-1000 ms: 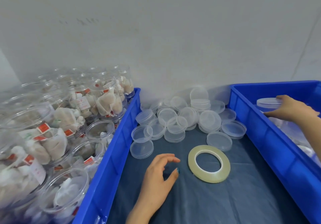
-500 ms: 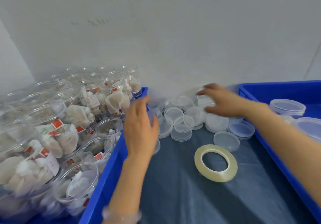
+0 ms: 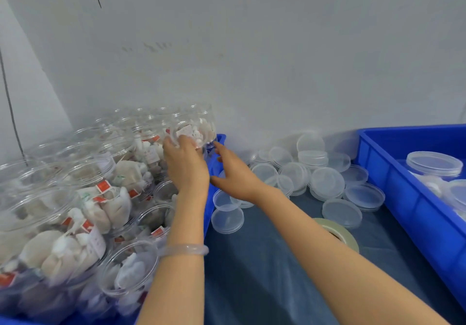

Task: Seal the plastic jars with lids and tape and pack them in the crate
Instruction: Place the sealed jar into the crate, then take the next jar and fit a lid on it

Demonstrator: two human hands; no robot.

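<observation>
The left hand (image 3: pixel 187 167) is curled round the near side of a clear jar (image 3: pixel 195 127), gripping it at the far right corner of the left crate (image 3: pixel 209 198). The right hand (image 3: pixel 234 174) holds nothing: its fingers are spread and stretched toward the jar's right side, and I cannot tell whether the tips touch it.

To do this pick-up well, bring the right palm under or against the jar's wall before lifting. That way the packets inside stay put as it clears the crate's rim and the neighbouring jars.

The jar seems to lie tilted, mouth turned near and left toward the person, with its long axis running near to far. The loose lids (image 3: pixel 326 182) lie to the right on the blue-grey cloth (image 3: pixel 264 269), and the tape roll (image 3: pixel 346 235) lies nearer.
</observation>
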